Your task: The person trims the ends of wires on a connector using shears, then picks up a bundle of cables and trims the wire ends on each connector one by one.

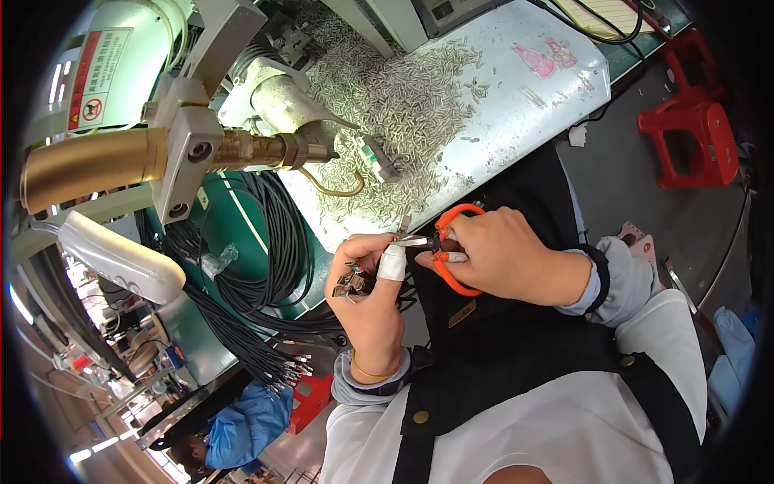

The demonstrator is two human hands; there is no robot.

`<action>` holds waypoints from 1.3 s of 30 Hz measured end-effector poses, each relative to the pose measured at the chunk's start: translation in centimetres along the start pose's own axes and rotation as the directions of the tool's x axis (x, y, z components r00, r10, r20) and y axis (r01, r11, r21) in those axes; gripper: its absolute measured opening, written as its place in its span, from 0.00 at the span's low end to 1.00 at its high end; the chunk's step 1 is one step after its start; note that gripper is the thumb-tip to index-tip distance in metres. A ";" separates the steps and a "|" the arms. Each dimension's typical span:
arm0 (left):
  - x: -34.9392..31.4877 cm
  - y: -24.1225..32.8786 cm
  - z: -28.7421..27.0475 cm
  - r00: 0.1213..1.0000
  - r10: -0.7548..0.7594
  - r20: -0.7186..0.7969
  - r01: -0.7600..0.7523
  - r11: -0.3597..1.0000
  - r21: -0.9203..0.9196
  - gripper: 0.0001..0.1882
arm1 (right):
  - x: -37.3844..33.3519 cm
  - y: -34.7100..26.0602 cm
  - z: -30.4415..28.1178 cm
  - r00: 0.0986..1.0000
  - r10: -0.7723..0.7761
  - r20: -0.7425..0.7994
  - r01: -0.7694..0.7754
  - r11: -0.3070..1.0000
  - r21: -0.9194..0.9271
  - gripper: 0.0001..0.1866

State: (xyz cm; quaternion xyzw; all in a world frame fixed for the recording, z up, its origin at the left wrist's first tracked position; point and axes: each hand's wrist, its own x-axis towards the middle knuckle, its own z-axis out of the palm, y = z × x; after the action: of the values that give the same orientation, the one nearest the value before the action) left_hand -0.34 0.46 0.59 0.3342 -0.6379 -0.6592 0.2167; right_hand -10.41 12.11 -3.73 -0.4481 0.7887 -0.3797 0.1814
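So the right hand (512,254) has its fingers curled tight around a pair of orange-handled pliers (436,243), the nose aimed left and meeting the fingertips of the left hand (364,310). That left hand is closed around a bunch of cable ends, with small metal connectors (350,282) poking out past the knuckles, and one finger has a white wrap (393,263) on it. Can't tell exactly what the plier tips are gripping — too small — but they're right at those left fingertips, in front of the person's black apron (516,343). Just beyond the hands there's a pale work surface (524,105) with a huge heap of little metal pieces (403,97) on it. Brass-coloured machine cylinder (97,168) sticks in from the left, with a white lamp (121,262) below it. Coils of black cable (282,250) lie on the green bench (197,343), plus a red stool (695,141) off to the right and a co-worker in blue (251,427) at lower left.
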 end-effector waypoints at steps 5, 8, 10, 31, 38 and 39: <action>2.0 0.7 -0.5 0.932 -0.334 0.138 0.354 0.920 -0.167 0.05 | 0.1 0.5 0.4 0.998 -0.017 0.065 -0.006 0.942 0.336 0.14; 4.1 0.7 -0.7 0.934 -0.298 0.199 0.341 0.910 -0.237 0.05 | 1.3 -0.4 -1.4 0.966 0.164 0.198 -0.254 0.730 0.635 0.12; 5.5 0.7 -0.7 0.934 -0.278 0.225 0.334 0.902 -0.272 0.05 | 2.5 -1.1 -2.5 0.931 0.226 0.287 -0.365 0.567 0.738 0.11; 8.2 1.3 -0.9 0.943 -0.307 0.132 0.326 0.930 -0.169 0.07 | 8.7 0.2 -1.3 0.981 0.153 -0.119 -0.065 0.838 0.542 0.07; 8.3 0.9 -1.3 0.943 -0.306 0.130 0.326 0.927 -0.187 0.06 | 8.7 0.0 -1.5 0.981 0.192 -0.039 -0.131 0.792 0.596 0.07; 8.4 0.9 -1.4 0.943 -0.299 0.145 0.323 0.928 -0.188 0.06 | 8.7 0.0 -1.5 0.980 0.193 -0.040 -0.130 0.783 0.608 0.07</action>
State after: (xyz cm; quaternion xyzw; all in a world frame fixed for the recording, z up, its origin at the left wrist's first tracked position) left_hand -5.20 -6.58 0.10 0.3684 -0.5151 -0.7665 0.1067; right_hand -15.97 5.41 -2.25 -0.2785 0.6704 -0.6155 0.3067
